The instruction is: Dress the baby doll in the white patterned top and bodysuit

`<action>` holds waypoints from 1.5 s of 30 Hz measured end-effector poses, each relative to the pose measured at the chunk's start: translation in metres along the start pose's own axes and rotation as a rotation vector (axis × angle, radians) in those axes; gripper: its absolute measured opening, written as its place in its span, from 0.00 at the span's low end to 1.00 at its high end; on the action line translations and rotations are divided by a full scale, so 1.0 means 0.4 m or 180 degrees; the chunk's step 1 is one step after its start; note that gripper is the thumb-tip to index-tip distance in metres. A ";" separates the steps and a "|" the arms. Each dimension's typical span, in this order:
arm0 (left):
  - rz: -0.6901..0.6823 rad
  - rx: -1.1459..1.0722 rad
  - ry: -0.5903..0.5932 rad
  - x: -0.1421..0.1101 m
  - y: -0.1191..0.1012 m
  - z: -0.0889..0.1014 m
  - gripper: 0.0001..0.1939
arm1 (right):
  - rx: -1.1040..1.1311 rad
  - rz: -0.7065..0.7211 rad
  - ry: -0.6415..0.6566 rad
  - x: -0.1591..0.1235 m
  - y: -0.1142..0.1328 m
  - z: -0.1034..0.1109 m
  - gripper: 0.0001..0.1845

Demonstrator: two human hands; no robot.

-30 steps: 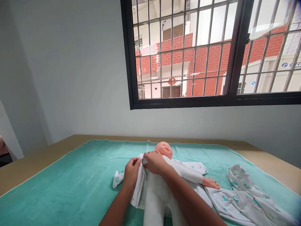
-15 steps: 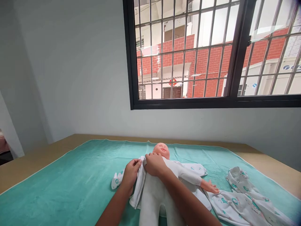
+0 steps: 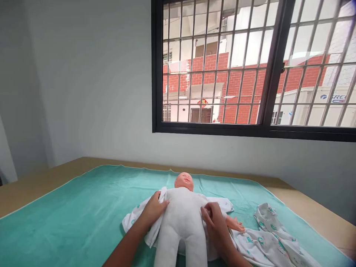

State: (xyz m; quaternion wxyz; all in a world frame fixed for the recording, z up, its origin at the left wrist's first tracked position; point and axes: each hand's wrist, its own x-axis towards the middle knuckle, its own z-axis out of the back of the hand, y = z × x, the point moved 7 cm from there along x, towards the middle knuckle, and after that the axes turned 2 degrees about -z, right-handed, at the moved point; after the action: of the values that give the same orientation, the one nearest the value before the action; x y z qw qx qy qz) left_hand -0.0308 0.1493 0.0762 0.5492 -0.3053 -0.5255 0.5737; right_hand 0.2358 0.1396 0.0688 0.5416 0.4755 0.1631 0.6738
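A baby doll (image 3: 182,217) with a white cloth body lies face up on a teal blanket (image 3: 75,215). Under it is an opened white garment (image 3: 139,218) with a small teal print. My left hand (image 3: 154,208) grips the garment's edge at the doll's left side, fingers closed on the cloth. At the doll's right side, my right hand (image 3: 213,218) rests with curled fingers on the garment near the doll's arm. The doll's bare hand (image 3: 236,224) sticks out to the right.
A second printed garment (image 3: 274,237) lies crumpled on the blanket at the right. The blanket covers a wooden tabletop (image 3: 36,183) set against a grey wall. A barred window (image 3: 250,63) is above, with brick buildings outside.
My right hand has crossed from the doll's left shoulder to its right side. My left hand keeps hold of the garment's edge. The view has shifted so the doll sits more in the centre.
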 end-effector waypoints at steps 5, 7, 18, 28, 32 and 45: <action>-0.0032 0.0349 -0.0090 -0.007 0.023 -0.001 0.20 | 0.0397 -0.0501 0.0578 -0.042 0.000 -0.034 0.19; -0.0075 0.0249 -0.0124 -0.006 0.017 0.004 0.17 | 0.0719 -0.0905 0.0558 -0.041 -0.001 -0.044 0.22; 0.0055 -0.0786 -0.0506 -0.013 -0.028 0.043 0.21 | 0.2772 -0.1548 0.1322 -0.085 0.025 -0.105 0.52; -0.0094 -0.0942 0.0090 -0.038 -0.122 0.025 0.21 | 0.3320 -0.0873 0.2425 -0.130 0.099 -0.137 0.44; -0.0171 -0.0563 0.0650 -0.074 -0.190 0.001 0.14 | 0.3052 -0.1170 0.2444 -0.136 0.071 -0.147 0.46; 0.0058 0.1034 0.0508 -0.032 -0.133 0.243 0.16 | 0.3031 -0.1256 0.2030 -0.126 0.066 -0.144 0.42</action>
State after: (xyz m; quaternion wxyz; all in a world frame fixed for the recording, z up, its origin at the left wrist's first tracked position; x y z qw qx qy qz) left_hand -0.1018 0.1029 0.1485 0.6260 -0.2619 -0.3779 0.6298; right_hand 0.1714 0.1026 0.0364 0.3084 0.4009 0.6862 0.5228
